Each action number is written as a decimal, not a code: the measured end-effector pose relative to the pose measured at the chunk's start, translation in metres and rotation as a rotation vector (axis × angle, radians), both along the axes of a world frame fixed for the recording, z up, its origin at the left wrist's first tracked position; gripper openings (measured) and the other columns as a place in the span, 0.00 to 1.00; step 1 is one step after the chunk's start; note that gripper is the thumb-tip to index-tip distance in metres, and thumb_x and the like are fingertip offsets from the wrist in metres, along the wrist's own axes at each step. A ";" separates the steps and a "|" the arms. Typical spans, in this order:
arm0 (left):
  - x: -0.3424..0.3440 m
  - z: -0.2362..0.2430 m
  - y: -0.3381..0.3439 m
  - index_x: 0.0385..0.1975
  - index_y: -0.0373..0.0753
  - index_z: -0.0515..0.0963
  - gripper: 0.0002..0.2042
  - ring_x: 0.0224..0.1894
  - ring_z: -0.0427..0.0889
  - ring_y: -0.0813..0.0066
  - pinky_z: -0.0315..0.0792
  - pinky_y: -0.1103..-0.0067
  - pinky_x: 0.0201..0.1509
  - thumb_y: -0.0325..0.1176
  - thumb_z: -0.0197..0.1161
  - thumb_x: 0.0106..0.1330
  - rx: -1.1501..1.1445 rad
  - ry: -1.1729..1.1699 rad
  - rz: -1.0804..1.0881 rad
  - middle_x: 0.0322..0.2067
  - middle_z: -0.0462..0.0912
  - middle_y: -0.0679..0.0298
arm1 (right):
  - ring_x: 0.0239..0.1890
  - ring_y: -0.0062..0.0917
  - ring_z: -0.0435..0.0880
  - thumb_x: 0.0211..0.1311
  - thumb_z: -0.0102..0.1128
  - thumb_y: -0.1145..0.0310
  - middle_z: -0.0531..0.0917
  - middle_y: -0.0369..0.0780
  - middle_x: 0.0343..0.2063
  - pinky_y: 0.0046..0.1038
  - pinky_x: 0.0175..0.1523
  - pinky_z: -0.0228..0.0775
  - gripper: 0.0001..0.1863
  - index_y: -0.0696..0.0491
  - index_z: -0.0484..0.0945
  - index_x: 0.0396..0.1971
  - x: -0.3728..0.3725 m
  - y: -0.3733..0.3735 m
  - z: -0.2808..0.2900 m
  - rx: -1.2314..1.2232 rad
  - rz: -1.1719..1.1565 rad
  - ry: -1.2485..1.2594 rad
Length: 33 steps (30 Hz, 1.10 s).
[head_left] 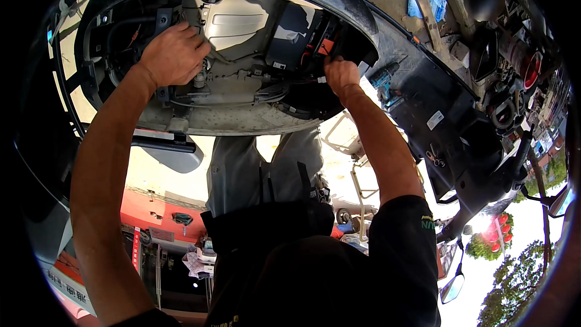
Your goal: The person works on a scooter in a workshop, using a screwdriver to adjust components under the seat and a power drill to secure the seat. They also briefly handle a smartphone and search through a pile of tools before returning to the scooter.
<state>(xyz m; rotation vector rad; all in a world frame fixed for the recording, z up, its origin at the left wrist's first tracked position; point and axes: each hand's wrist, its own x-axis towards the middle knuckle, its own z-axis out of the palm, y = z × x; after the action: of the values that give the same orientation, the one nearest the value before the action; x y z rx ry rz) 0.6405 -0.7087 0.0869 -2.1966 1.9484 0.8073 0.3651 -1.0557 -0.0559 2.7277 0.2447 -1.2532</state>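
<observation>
My left hand is at the left of an open scooter compartment, its fingers curled beside a dark bracket and over parts that it hides. My right hand is at the right side, fingers closed just below a red component among black wiring; what it holds is too small to make out. Between my hands lie a pale metal plate, a black box and cables along the lower part of the cavity.
A blue cordless drill rests on the dark floorboard to the right. Handlebars with mirrors stand at lower right. A blue bag and cluttered parts are at upper right. A black tubular rail runs along the left.
</observation>
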 end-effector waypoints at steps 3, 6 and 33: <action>0.000 0.000 0.000 0.38 0.40 0.81 0.14 0.46 0.83 0.66 0.71 0.71 0.62 0.42 0.70 0.60 0.007 0.002 -0.002 0.35 0.86 0.64 | 0.41 0.26 0.91 0.69 0.57 0.64 0.91 0.35 0.35 0.31 0.37 0.84 0.12 0.49 0.86 0.46 -0.001 -0.001 -0.002 0.000 0.003 0.001; 0.000 -0.003 0.002 0.34 0.39 0.79 0.11 0.46 0.82 0.61 0.71 0.67 0.63 0.37 0.68 0.59 -0.045 0.037 0.025 0.33 0.83 0.60 | 0.41 0.25 0.91 0.69 0.57 0.64 0.91 0.35 0.35 0.31 0.37 0.84 0.12 0.49 0.86 0.45 -0.001 0.000 0.000 0.003 0.002 -0.007; 0.001 0.002 -0.002 0.35 0.39 0.81 0.12 0.45 0.83 0.64 0.72 0.69 0.62 0.40 0.69 0.59 -0.016 0.019 0.012 0.34 0.86 0.61 | 0.40 0.24 0.90 0.68 0.58 0.65 0.91 0.35 0.34 0.30 0.36 0.83 0.12 0.50 0.86 0.45 0.003 0.001 0.007 0.001 0.009 -0.028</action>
<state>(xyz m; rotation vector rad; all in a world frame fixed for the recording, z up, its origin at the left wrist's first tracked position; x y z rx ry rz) 0.6416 -0.7105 0.0888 -2.2194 1.9590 0.8207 0.3685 -1.0548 -0.0487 2.7399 0.2545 -1.2119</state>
